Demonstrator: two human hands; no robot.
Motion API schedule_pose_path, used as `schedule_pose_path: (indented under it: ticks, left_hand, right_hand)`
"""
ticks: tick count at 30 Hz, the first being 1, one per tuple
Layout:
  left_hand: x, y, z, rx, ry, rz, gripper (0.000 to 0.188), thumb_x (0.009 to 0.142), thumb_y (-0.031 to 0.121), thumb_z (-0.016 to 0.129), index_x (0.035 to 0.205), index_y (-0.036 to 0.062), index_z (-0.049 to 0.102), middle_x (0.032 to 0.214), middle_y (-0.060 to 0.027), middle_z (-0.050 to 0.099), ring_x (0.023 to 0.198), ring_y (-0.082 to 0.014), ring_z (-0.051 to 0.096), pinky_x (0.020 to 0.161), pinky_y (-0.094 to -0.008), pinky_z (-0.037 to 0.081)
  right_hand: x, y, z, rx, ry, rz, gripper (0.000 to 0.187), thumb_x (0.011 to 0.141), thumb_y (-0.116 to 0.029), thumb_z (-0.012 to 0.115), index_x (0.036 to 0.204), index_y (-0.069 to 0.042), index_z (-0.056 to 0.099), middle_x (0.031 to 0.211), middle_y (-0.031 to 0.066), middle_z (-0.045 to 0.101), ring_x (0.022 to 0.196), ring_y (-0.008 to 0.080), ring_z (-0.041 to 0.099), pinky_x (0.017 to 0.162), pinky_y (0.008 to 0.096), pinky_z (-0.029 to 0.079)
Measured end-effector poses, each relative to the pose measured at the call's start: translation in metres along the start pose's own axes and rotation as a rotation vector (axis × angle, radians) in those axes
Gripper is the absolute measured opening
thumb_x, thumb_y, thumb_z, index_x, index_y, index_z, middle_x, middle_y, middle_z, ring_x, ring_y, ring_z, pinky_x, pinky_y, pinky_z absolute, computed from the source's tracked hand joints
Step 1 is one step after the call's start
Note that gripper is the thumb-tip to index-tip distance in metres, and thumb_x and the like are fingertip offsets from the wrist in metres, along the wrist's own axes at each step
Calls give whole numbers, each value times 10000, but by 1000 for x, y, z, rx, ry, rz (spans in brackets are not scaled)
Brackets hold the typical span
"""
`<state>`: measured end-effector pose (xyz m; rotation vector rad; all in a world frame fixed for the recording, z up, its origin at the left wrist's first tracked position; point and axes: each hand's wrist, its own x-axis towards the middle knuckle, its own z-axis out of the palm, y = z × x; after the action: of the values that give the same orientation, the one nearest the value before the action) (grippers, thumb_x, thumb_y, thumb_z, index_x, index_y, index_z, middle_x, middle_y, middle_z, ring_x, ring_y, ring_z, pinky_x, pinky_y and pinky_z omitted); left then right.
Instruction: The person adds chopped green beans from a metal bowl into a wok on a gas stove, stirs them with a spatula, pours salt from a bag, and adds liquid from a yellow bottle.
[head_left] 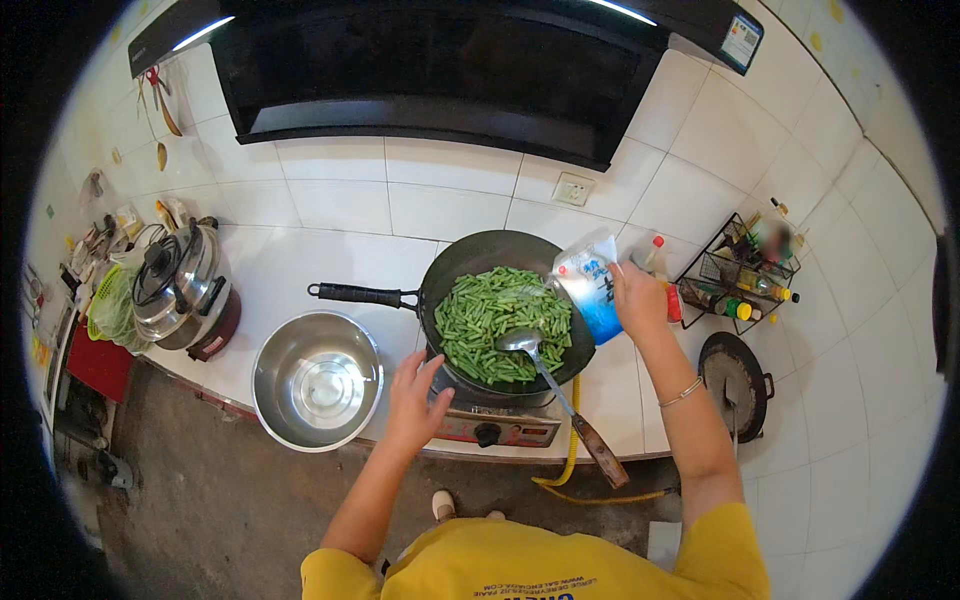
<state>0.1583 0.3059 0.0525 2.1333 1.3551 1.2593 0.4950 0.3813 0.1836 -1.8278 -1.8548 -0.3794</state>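
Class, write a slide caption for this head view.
Right hand tips a white-blue bag over a wok of green beans.

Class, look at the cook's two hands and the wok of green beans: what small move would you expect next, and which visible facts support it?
Probably tipping the bag a little further over the wok. The right hand holds the blue-and-white bag tilted above the green beans, the ladle rests unheld in the wok, and the left hand hovers open near the burner, gripping nothing.
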Motion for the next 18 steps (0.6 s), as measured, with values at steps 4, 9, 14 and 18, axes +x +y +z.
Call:
schedule_pose_path:
  ticks: [4, 9, 14, 18]
  left_hand:
    - [-1, -9, -3, -4, 8, -49, 482, 750, 125, 693, 1205, 46, 552, 1265, -225, 478, 1170, -410, 448, 976, -473, 367]
    - [0, -11, -11, -40, 29, -48, 478, 744, 120, 694, 1196, 41, 558, 1262, -220, 483, 1172, -406, 452, 979, -469, 369]
    - [-3, -21, -15, -61, 39, -50, 468, 740, 110, 688, 1185, 39, 564, 1251, -224, 487, 1169, -407, 452, 979, -469, 371]
    - [-4, -26, -18, -43, 8, -57, 471, 735, 105, 691, 1183, 38, 564, 1245, -224, 490, 1159, -408, 455, 977, -470, 371]
  right_hand:
    - [3, -32, -1, -32, -134, -242, 343, 929, -320, 508, 730, -44, 546, 659, 198, 604, 631, 389, 602, 551, 462, 478]
    - [-3, -43, 6, -21, -149, -195, 359, 934, -330, 504, 719, -44, 534, 629, 194, 594, 591, 393, 591, 524, 472, 467]
    - [0, -42, 6, 7, -24, -154, 361, 947, -323, 480, 727, -43, 538, 627, 185, 588, 599, 394, 587, 532, 479, 458]
    - [10, -44, -6, 54, 48, -16, 355, 955, -333, 451, 771, -48, 553, 653, 192, 601, 635, 391, 600, 559, 475, 470]
